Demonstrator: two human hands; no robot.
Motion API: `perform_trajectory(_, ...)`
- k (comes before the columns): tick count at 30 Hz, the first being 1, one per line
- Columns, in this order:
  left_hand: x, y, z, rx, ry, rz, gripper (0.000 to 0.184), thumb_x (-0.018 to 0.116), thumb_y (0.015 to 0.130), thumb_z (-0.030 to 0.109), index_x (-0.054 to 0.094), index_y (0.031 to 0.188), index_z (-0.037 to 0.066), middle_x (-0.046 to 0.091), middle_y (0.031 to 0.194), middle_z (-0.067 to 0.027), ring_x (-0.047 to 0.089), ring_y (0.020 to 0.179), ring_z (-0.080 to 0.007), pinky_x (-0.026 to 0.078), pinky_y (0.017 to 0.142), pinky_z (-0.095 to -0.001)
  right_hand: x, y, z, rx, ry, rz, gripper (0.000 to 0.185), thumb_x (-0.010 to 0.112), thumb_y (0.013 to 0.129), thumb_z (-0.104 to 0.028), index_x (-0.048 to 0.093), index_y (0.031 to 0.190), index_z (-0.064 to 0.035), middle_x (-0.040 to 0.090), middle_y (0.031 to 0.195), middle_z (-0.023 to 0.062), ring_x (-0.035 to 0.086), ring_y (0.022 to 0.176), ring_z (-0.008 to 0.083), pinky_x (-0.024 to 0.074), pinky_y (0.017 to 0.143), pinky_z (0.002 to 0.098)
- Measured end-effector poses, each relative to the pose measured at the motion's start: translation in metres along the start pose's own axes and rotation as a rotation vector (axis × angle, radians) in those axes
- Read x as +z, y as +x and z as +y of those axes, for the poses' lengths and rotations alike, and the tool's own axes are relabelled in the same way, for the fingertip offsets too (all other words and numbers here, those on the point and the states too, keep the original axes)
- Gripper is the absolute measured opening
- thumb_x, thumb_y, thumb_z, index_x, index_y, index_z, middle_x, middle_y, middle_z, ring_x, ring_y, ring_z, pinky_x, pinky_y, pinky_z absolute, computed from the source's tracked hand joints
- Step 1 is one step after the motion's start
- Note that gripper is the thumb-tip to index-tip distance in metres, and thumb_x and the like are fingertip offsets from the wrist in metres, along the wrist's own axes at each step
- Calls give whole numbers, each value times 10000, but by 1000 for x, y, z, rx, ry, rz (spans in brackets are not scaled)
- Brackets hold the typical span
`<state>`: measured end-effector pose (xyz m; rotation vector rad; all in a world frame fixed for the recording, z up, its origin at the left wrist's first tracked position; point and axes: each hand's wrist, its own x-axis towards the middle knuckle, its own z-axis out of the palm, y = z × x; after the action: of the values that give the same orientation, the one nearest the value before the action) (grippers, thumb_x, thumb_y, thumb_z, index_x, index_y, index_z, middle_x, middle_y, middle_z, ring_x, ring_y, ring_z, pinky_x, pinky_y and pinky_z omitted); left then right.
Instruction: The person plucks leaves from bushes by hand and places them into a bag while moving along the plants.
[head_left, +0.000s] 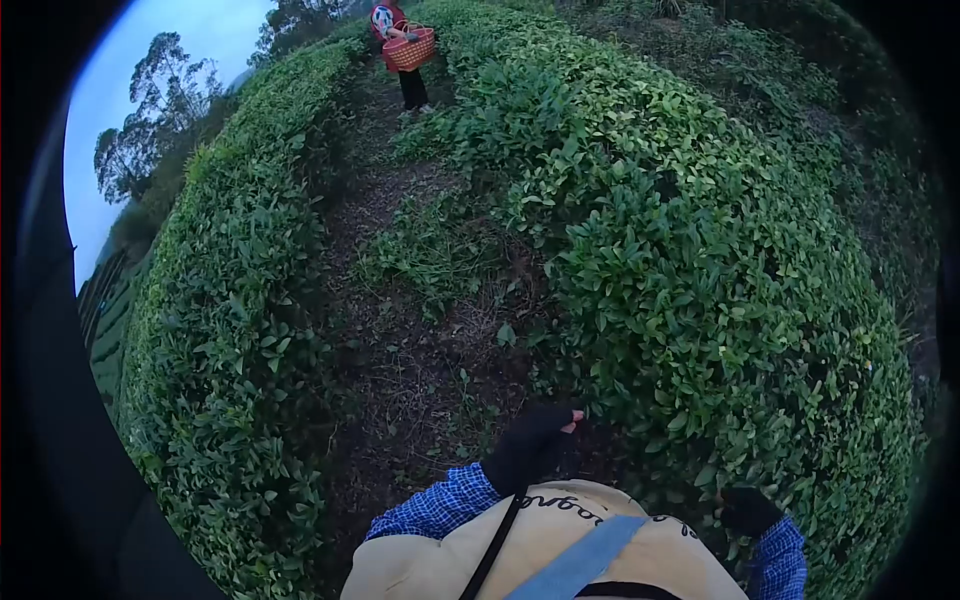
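Foliage, dense and green (715, 300), could be torn if snagged by the black-gloved right hand (750, 511); neither grip's state can be told.

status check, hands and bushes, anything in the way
Left hand, dark-gloved, beside bushes on the right. Right hand, gloved, against them; both grips unclear. On the path: low greenery, then a person with a red basket.

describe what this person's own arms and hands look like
The left hand and right hand wear plain, near-black gloves; the left glove leaves fingertips bare. The sleeves are blue with a pale check.
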<state>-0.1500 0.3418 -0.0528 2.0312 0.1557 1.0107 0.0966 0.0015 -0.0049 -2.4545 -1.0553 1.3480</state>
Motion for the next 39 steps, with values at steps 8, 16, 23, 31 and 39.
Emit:
perform_trajectory(8,-12,24,-7,-9,37,-44,188,554,800,-9,576,980,41,626,942,-118,604,863,-250,464,766,-338,158,-34,25,-56,-389,-5,423,513,853,-307,509,1179,-39,526,1176,159,520,1070,286,432,873,379)
perform_trajectory(16,-1,25,-17,-65,97,-182,169,485,877,77,581,991,-3,605,946,-125,602,832,-202,500,737,-319,231,-51,35,-8,-145,-292,302,513,820,-235,581,1053,-55,580,1064,158,563,978,289,455,834,374)
perform_trajectory(23,10,37,-17,-99,-62,-323,169,482,867,58,585,990,1,614,954,-126,594,861,-199,486,758,-315,136,-20,-5,39,17,364,218,564,768,-180,601,937,-48,601,898,160,578,871,324,477,723,399)
perform_trajectory(31,9,48,-5,61,-14,-435,236,532,766,-77,581,967,35,622,919,-114,605,827,-247,482,711,-328,99,126,-49,139,-63,1007,289,530,789,-99,544,1073,-46,567,1008,179,579,849,339,484,690,411)
perform_trajectory(39,-17,38,-9,29,54,-375,237,535,787,-48,567,1003,42,625,931,-115,602,861,-248,469,763,-345,100,151,1,103,-388,930,356,485,765,-77,570,1102,-154,576,1028,114,572,905,291,489,687,407)
